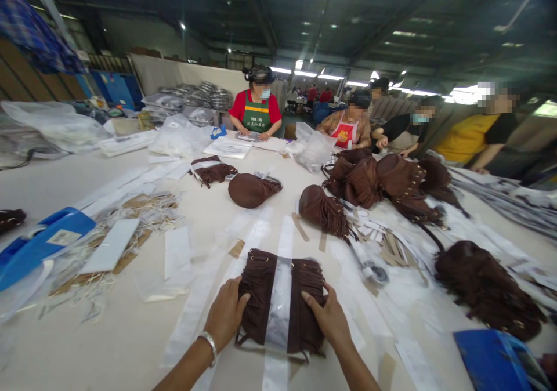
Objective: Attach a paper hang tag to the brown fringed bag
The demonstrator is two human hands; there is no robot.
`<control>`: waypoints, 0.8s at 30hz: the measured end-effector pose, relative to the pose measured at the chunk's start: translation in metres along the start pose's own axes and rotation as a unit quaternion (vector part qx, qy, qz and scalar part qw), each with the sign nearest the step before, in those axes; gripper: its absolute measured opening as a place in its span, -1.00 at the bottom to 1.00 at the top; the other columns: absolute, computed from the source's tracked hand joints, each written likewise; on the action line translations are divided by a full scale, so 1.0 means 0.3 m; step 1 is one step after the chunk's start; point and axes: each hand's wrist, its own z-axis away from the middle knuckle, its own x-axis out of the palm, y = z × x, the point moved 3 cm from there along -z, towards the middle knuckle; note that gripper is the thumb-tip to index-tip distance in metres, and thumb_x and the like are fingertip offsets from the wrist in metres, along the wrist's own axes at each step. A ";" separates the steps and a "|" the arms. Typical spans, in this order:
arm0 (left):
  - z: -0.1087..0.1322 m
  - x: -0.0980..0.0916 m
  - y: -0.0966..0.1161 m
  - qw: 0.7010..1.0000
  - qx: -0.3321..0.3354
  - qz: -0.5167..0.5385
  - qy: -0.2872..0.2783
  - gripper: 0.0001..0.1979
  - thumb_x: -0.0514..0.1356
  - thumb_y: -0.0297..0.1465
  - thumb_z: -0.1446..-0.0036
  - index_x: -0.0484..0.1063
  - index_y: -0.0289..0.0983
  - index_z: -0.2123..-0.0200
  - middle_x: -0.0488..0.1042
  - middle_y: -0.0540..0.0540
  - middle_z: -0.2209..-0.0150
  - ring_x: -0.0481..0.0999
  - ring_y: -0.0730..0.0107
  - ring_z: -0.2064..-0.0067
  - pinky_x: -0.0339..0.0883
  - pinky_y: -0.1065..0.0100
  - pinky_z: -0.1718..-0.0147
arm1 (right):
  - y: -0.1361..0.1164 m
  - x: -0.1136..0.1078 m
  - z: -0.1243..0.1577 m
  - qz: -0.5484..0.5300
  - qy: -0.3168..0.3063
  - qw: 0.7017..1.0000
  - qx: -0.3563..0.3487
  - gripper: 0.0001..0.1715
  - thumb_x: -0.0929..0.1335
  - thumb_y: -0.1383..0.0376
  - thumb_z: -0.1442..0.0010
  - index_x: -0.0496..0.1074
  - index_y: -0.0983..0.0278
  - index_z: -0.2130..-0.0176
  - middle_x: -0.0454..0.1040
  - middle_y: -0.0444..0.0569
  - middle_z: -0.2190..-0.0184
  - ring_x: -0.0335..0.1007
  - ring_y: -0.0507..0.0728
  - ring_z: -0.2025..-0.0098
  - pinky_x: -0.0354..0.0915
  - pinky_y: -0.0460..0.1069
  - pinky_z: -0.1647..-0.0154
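A brown fringed suede bag lies flat on the white table right in front of me. A clear plastic strip runs over its middle, from the far side toward me. My left hand, with a silver bracelet on the wrist, grips the bag's left edge. My right hand presses on the bag's right side, fingers spread over the fringe.
More brown fringed bags lie singly and in a pile across the table, one at right. White strips, card tags and blue tape dispensers are scattered around. Several people work at the far side.
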 end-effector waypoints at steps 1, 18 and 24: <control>-0.004 0.006 -0.003 1.000 -0.010 0.025 0.007 -0.51 0.05 -0.25 -0.18 0.28 -0.40 -0.11 0.43 -0.31 0.01 0.38 0.02 -0.07 0.20 0.05 -0.13 | -0.009 0.003 -0.008 -0.044 -0.014 0.999 0.024 -0.06 0.48 -0.11 0.14 0.29 0.27 -0.12 0.55 0.10 0.09 0.45 0.33 0.01 0.32 0.17 -0.03; -0.054 -0.113 0.074 0.889 -0.076 0.450 0.030 -0.38 0.23 -0.44 0.06 0.26 -0.25 -0.13 0.43 -0.17 -0.10 0.42 0.12 -0.09 0.22 0.12 -0.14 | -0.234 -0.005 0.049 -0.440 -0.283 0.846 0.101 -0.44 0.46 0.18 -0.09 0.39 0.34 -0.05 0.55 0.13 0.06 0.50 0.25 0.04 0.37 0.15 -0.07; 0.003 -0.043 0.013 0.916 -0.090 0.390 0.019 -0.39 0.14 -0.49 0.03 0.24 -0.22 -0.16 0.44 -0.13 -0.09 0.43 0.16 -0.08 0.24 0.12 -0.12 | -0.114 0.020 0.087 -0.457 -0.288 0.833 0.119 -0.50 0.48 0.24 -0.04 0.43 0.33 0.02 0.55 0.11 0.07 0.50 0.26 0.03 0.33 0.16 -0.10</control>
